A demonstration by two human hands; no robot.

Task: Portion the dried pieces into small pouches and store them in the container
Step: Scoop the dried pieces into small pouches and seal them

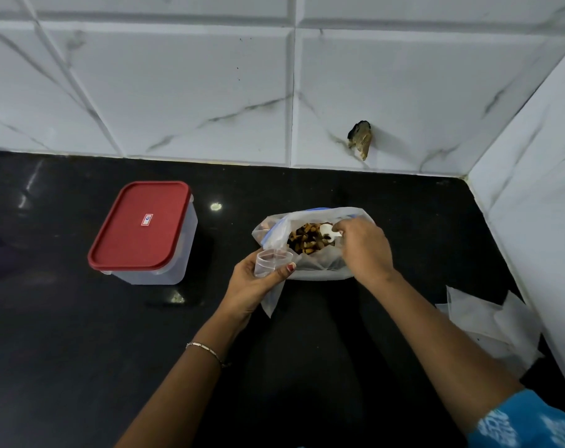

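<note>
Dried pieces (307,242) fill an open zip bag (319,272) lying on the black counter (80,350). Right hand (366,250) pinches a white scoop (328,231) among them; left hand (250,287) grips a small clear pouch (268,264) (mouth held open) beside the bag. Red-lidded container (145,231) stands closed to the left.

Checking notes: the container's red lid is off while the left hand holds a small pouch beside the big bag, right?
No: the head view shows the red lid on the container; the left hand holds a small pouch beside the big bag.
</note>
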